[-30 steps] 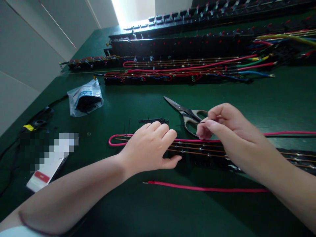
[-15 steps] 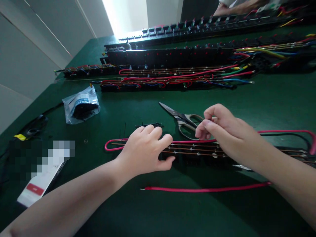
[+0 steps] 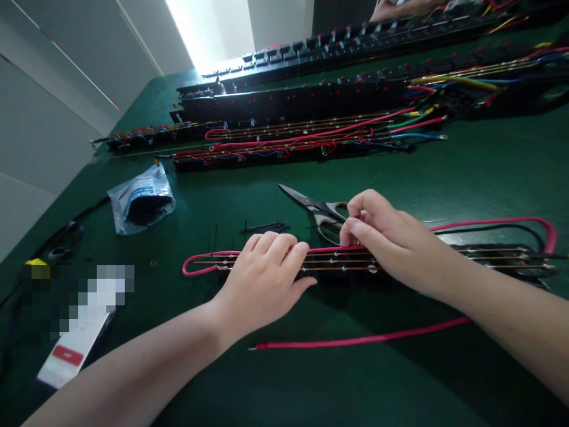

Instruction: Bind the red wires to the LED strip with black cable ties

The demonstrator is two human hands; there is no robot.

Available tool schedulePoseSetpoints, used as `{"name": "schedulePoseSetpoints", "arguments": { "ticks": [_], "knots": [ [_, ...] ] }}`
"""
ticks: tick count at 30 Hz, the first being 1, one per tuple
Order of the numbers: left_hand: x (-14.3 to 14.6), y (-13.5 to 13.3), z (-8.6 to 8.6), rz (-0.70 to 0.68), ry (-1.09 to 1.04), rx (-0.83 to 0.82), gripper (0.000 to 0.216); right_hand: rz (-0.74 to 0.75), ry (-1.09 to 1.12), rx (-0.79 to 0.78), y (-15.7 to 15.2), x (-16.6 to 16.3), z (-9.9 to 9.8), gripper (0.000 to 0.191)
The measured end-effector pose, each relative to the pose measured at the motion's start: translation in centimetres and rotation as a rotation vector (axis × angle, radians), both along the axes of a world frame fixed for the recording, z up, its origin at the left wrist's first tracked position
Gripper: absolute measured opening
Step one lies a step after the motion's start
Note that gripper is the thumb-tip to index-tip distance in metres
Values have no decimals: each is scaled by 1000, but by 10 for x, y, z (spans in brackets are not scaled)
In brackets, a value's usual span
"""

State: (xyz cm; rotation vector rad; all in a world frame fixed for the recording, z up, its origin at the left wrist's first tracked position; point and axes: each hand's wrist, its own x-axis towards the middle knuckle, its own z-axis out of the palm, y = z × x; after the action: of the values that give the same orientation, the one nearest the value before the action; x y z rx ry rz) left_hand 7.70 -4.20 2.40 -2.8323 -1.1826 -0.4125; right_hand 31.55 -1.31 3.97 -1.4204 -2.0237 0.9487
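A long black strip with copper-coloured rods (image 3: 344,268) lies across the table, a thick red cable (image 3: 200,273) looped along it. My left hand (image 3: 267,273) is closed over the strip and cable, fingers over the far side and thumb at the near edge. Beyond it, my right hand (image 3: 382,231) pinches a small, thin black piece at the fingertips, apparently a cable tie; most of it is hidden. Scissors (image 3: 311,204) lie just behind my right hand, handles partly covered. Thin black ties (image 3: 216,240) stand up from the strip left of my left hand.
Loose black cable ties (image 3: 267,228) lie behind the strip. A clear plastic bag (image 3: 144,198) of black pieces and a partly blurred white packet (image 3: 66,356) are at left. Several wired black strips (image 3: 284,104) fill the back. Another person's arm (image 3: 404,9) shows at top right.
The view has shifted slightly. My left fingers have settled lower over the strip. My right hand stays pinched, a little nearer the strip, and the strip's right end appears higher.
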Motion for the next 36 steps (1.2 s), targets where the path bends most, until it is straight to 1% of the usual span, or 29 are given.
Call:
{"name": "schedulePoseSetpoints", "arguments": {
  "ticks": [8,12,15,20,24,29,36],
  "knots": [
    [0,3,4,-5,2,-55,28,9,-64,51,-3,-3,1,13],
    [-2,5,6,26,-53,-137,29,11,-76,79,-5,-4,2,14],
    [-3,5,7,9,-88,-157,27,7,-88,102,-5,-4,3,12],
    [-2,5,9,6,-85,-189,24,49,-116,157,-6,-2,4,10],
    [-1,5,12,3,-71,-242,23,67,-109,162,-6,-2,3,10],
    [1,1,14,2,-59,-221,20,10,-122,166,-5,-6,2,8],
    [1,2,11,-10,-50,-207,21,10,-79,173,-8,-15,5,11]
  ]
}}
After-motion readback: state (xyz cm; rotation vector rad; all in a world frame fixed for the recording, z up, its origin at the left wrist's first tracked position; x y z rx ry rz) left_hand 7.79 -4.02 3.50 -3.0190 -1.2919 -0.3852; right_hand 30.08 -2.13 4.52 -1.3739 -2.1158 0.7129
